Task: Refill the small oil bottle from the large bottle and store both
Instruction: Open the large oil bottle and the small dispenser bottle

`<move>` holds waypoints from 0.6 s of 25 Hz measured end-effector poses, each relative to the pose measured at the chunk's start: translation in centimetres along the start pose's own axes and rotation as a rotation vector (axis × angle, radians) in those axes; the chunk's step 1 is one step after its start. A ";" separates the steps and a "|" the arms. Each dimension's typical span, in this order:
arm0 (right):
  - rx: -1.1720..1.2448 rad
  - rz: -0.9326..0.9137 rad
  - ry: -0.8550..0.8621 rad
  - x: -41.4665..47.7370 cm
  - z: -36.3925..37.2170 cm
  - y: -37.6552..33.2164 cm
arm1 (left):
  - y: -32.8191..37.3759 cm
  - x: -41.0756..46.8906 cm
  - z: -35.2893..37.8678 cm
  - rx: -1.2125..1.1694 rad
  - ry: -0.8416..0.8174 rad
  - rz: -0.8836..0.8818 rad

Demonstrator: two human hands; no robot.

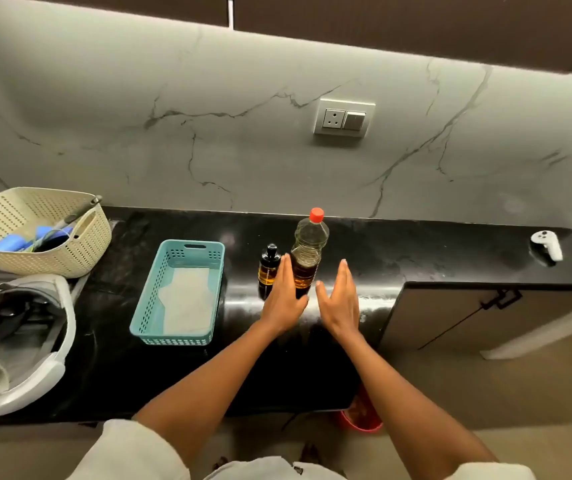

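Note:
A large clear plastic bottle point(308, 247) with a red cap stands upright on the black counter point(416, 251), about a third full of dark amber oil. Just left of it stands a small amber oil bottle point(268, 268) with a black pump top. My left hand point(282, 296) is stretched out flat with straight fingers in front of the two bottles, partly covering the foot of both. My right hand point(340, 299) is flat too, fingers straight, a little right of the large bottle and apart from it. Neither hand holds anything.
A teal plastic basket point(149, 317) lined with white paper sits left of the bottles. A cream woven basket point(87, 251) with utensils and a white headset point(52, 368) lie at far left. A white controller point(547, 244) lies at far right. A red bucket point(364, 417) stands on the floor below.

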State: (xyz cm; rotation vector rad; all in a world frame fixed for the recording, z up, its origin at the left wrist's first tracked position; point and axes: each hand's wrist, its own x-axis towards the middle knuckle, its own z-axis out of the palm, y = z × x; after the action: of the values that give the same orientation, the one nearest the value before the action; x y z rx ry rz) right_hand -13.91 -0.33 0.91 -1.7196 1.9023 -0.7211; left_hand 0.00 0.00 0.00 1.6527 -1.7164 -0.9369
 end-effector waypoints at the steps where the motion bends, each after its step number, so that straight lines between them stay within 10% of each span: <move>1: 0.053 0.006 0.028 1.2 -0.3 0.0 | 0.6 1.3 0.3 -0.037 0.055 0.014; 15: 0.346 -0.170 -0.143 9.6 -2.6 0.1 | 4.4 9.6 1.0 -0.307 0.284 -0.155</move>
State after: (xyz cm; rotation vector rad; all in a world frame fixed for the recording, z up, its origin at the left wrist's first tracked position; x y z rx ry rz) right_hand -16.66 -9.69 2.79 -1.6720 1.4501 -0.9046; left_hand -4.05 -9.46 2.33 1.6371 -1.2058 -0.9315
